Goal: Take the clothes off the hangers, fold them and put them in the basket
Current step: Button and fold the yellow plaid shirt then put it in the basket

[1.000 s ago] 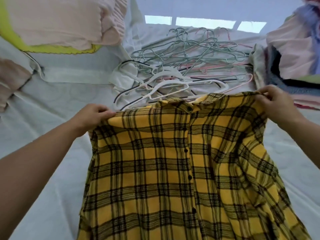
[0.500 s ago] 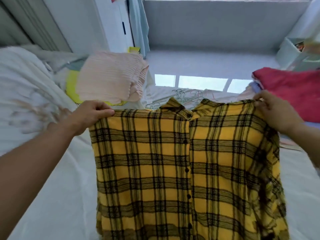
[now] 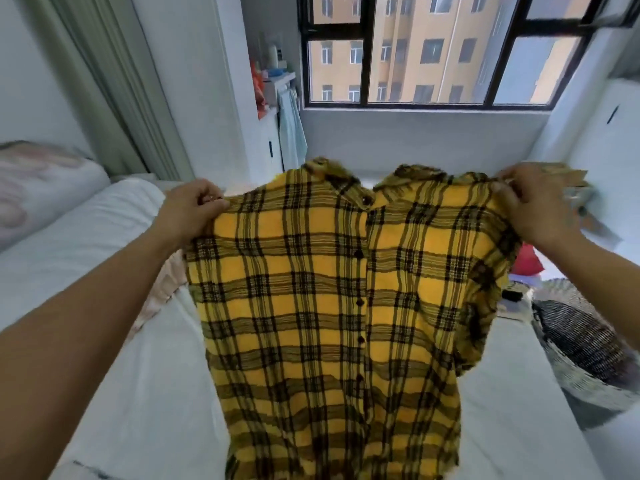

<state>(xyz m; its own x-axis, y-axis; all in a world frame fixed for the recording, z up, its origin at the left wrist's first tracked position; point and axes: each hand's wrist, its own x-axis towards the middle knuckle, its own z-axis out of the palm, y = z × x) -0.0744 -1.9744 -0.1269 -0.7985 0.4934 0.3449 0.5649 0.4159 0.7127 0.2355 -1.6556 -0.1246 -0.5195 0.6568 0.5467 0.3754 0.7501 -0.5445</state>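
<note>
A yellow and black plaid shirt (image 3: pixel 311 306) hangs in the air in front of me, buttoned front facing me, no hanger in it. My left hand (image 3: pixel 188 209) pinches its left shoulder, my right hand (image 3: pixel 533 206) pinches its right shoulder, and the shirt is stretched flat between them. A woven basket (image 3: pixel 585 368) with a dark inside stands low at the right, beside the bed. The shirt hides the pile of hangers behind it.
Under the shirt lies a white bed (image 3: pixel 121 358). A pink garment (image 3: pixel 162 292) peeks out by my left forearm and a red one (image 3: pixel 526 259) behind my right wrist. A pillow (image 3: pixel 41 188) is at the left, a window (image 3: pixel 433 53) ahead.
Both hands have lifted the shirt higher by its shoulders, and my view has tilted up from the bed and hangers to the window. The basket has come into view.
</note>
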